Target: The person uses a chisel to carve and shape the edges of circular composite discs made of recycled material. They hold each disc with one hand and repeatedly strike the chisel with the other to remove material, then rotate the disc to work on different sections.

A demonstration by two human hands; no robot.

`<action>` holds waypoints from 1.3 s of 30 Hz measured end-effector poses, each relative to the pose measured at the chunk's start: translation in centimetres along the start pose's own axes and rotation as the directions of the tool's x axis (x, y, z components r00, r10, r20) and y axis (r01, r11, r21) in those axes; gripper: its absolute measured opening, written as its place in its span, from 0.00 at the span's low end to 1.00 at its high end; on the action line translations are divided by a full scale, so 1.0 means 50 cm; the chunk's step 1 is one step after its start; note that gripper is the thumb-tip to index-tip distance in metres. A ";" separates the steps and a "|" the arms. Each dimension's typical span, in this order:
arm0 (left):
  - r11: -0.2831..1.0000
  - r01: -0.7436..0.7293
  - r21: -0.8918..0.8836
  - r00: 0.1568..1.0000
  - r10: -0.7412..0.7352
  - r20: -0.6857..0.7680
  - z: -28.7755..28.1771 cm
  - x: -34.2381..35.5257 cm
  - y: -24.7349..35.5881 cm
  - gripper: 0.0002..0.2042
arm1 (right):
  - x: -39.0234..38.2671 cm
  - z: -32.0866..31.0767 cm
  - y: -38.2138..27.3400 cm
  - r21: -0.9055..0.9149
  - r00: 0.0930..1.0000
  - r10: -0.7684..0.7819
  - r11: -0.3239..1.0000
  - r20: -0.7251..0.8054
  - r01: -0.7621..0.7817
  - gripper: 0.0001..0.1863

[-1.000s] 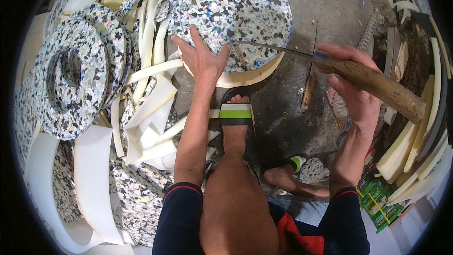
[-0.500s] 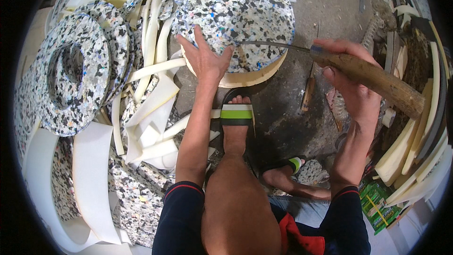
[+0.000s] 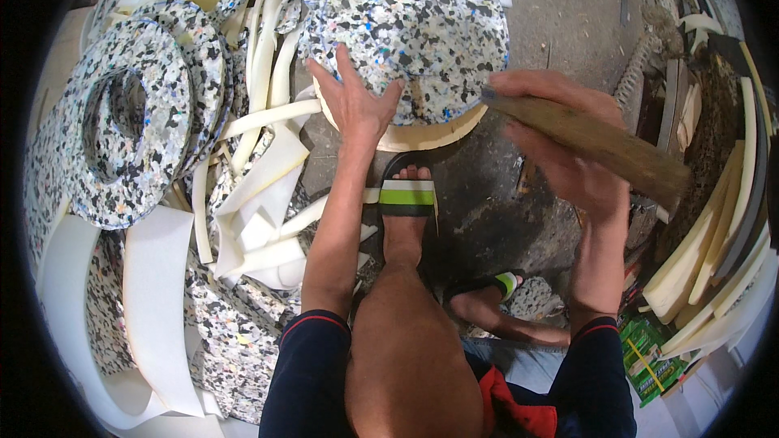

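Note:
A thick round foam disc, speckled white, black and blue on top with a cream side, sits in front of me. My left hand rests on its near left edge, fingers spread. In my right hand is a knife with a long rough wooden handle. The handle's front end meets the disc's right edge. No blade is visible now; a faint dark line crosses the disc's top where it lay, and I cannot tell how deep it sits.
Speckled foam rings are stacked at the left, beside white foam strips and offcuts. A second wooden-handled tool lies on the floor, partly behind my right hand. Cream foam strips and a green packet are at the right.
My right hand has moved left with the knife, bringing the handle up to the disc's edge. The blade, seen over the disc before, is out of sight. My left hand stays put.

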State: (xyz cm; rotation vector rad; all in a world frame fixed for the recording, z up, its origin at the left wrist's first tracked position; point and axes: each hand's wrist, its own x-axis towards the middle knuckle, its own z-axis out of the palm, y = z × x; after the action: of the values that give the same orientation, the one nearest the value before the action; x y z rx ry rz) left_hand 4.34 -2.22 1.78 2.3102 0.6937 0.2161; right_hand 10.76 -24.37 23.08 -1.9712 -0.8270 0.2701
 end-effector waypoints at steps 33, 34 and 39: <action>0.964 -0.247 0.097 0.966 0.252 -0.048 0.049 -0.038 -0.019 0.60 | 0.023 0.050 0.034 -0.083 1.000 -0.018 0.996 0.000 0.018 0.13; 0.966 -0.239 0.095 0.969 0.244 -0.040 0.048 -0.037 -0.018 0.60 | 0.029 0.061 0.039 -0.086 1.000 0.020 0.996 0.021 -0.018 0.12; 0.969 -0.232 0.084 0.971 0.236 -0.047 0.047 -0.039 -0.016 0.59 | 0.024 0.076 0.045 -0.087 0.998 0.044 0.995 0.034 -0.041 0.11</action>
State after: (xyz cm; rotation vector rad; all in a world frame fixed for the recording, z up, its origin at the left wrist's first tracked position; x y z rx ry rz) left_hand 3.16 -4.12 -0.42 2.4679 0.4617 0.3704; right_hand 10.76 -21.69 19.36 -2.0720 -0.8329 0.2995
